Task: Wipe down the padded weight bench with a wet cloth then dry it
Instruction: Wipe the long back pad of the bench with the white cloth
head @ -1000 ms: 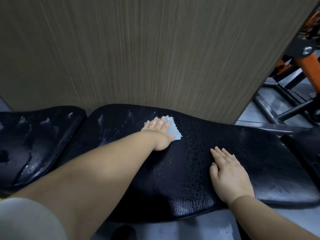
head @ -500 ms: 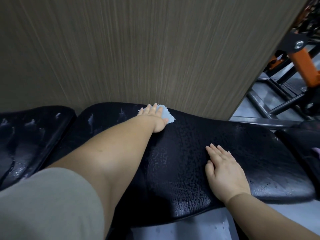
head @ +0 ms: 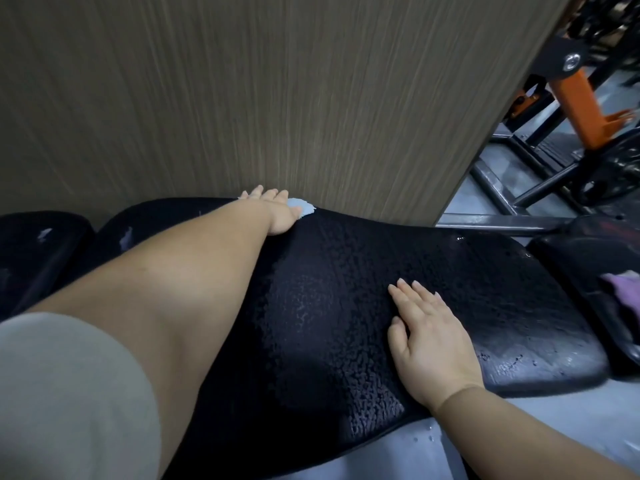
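Note:
The black padded bench stretches across the view, its surface beaded with water droplets. My left hand lies flat at the bench's far edge, right by the wall, pressing a light blue cloth; only the cloth's right corner peeks out from under the fingers. My right hand rests flat on the near right part of the pad with its fingers straight, holding nothing.
A wood-grain wall panel rises directly behind the bench. A second black pad lies at the left. At the right are an orange and black steel frame and a purple cloth on another black pad.
My left hand has pushed the blue cloth away from me, up to the bench's far edge by the wall. My right hand has stayed flat on the pad.

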Demonstrator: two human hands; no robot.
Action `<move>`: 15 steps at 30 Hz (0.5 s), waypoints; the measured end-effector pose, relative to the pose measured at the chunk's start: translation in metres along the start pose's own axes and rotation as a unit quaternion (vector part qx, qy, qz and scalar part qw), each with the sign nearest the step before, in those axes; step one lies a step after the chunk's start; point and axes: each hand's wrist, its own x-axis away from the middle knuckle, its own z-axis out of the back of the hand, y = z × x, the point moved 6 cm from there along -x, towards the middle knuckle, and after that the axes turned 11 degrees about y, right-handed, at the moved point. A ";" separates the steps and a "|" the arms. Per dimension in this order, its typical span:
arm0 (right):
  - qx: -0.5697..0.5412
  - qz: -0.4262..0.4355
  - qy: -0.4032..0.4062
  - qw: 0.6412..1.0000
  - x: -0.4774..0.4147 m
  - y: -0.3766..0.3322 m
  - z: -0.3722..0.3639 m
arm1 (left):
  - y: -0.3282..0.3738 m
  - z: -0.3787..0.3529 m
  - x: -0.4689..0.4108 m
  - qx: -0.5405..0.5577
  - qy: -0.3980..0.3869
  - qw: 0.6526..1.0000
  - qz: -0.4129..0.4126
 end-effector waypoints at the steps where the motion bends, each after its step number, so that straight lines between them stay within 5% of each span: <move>1: -0.001 0.001 -0.001 1.000 0.000 0.000 0.000 | 0.000 0.000 0.000 -0.001 0.001 1.000 0.001; 15: 0.005 -0.003 -0.019 1.000 0.000 -0.003 0.002 | -0.007 -0.016 0.094 -0.045 -0.016 0.997 -0.063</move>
